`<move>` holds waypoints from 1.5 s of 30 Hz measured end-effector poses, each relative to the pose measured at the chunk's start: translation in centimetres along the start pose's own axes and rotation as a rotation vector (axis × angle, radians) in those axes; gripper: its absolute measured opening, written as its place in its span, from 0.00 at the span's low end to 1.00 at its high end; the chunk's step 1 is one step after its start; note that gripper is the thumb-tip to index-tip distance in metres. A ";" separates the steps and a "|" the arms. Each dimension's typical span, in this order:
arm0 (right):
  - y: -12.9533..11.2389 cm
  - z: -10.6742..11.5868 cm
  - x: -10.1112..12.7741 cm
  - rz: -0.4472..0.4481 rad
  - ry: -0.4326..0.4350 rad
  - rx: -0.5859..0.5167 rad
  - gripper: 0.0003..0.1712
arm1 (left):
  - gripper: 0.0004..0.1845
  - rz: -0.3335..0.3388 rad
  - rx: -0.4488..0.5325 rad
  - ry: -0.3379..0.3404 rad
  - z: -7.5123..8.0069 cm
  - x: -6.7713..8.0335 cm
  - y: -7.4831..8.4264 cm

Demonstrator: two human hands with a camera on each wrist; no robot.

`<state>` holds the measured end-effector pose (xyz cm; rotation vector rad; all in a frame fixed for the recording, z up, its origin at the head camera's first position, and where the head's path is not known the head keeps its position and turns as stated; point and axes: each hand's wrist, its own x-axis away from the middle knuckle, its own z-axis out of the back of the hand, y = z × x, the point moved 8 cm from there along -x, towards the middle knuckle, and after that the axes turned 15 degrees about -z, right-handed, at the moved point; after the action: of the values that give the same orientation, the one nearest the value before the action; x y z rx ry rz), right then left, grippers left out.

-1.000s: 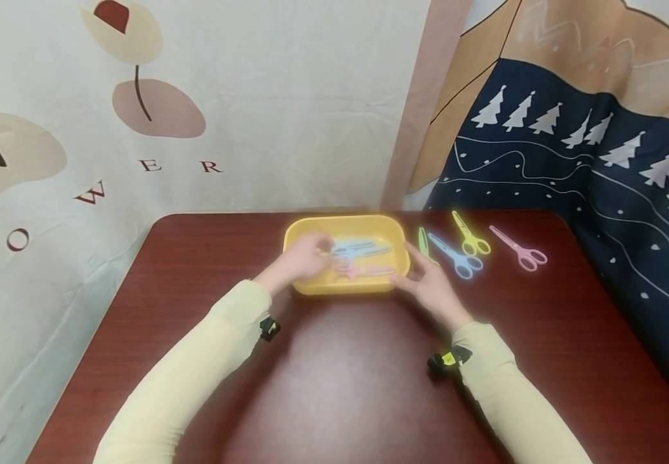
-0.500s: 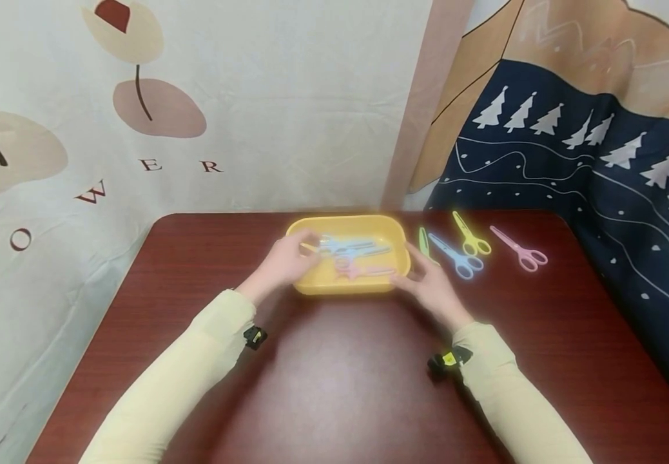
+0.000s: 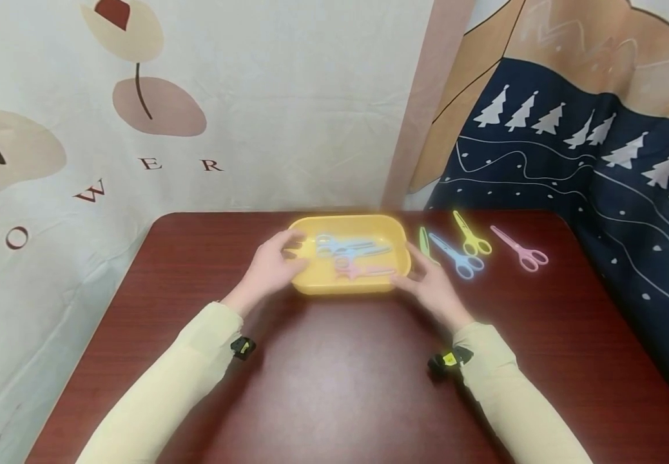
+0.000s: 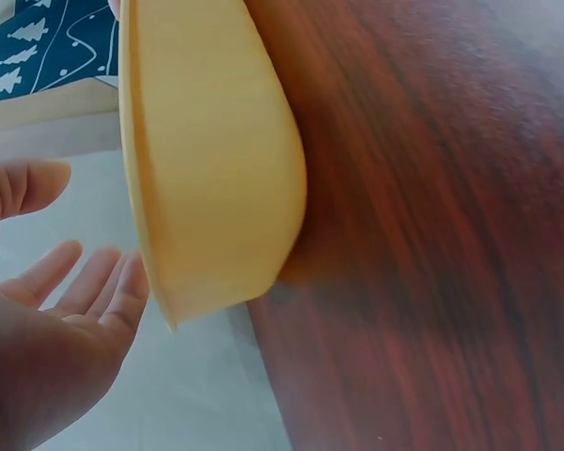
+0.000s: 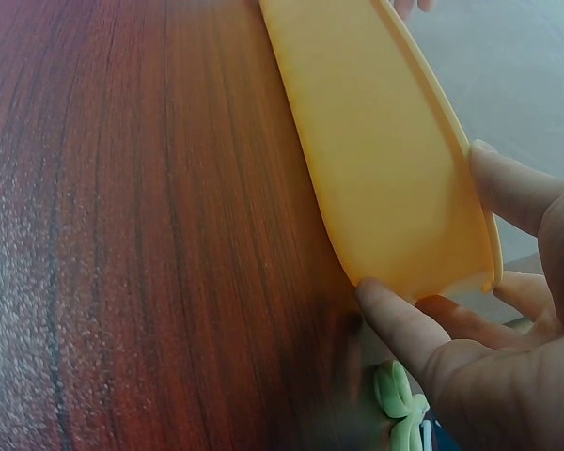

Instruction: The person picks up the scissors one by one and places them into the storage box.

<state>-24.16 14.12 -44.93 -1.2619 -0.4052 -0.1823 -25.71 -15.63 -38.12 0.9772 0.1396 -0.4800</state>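
Note:
A yellow plastic tray lies near the table's far edge. Inside it are blue scissors, apparently two overlapping pairs, and pink scissors. My left hand is at the tray's left end with fingers spread; in the left wrist view its thumb is apart from the rim and nothing is in its grasp. The right hand holds the tray's right end: in the right wrist view the thumb presses the rim and the index finger touches the lower corner.
Right of the tray lie green scissors, partly hidden by my right hand, then blue scissors, yellow scissors and pink scissors. A dark red wooden table carries everything. Printed cloth hangs behind it.
My left hand has drawn back leftward out of the tray, away from the scissors, uncovering the blue handles. The right hand and the tray have hardly moved.

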 end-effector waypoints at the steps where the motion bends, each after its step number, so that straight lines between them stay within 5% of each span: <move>1: 0.0 0.0 0.0 -0.001 0.000 -0.001 0.50 | 0.29 -0.001 0.001 0.010 0.1 0.1 -0.1; 13: 0.1 0.0 -0.1 0.001 -0.004 0.000 0.50 | 0.36 -0.003 -0.036 0.074 1.1 1.5 -1.4; 31: 0.2 0.0 0.0 -0.003 -0.007 -0.019 0.51 | 0.48 0.171 0.067 -0.005 -0.4 3.4 -3.4; 45: 0.2 0.0 0.2 -0.008 -0.004 -0.017 0.50 | 0.56 0.209 0.122 0.019 -1.3 4.0 -3.9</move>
<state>-23.96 14.22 -45.01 -1.2778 -0.4126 -0.1906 -23.78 -17.74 -43.15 1.1027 0.0242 -0.2896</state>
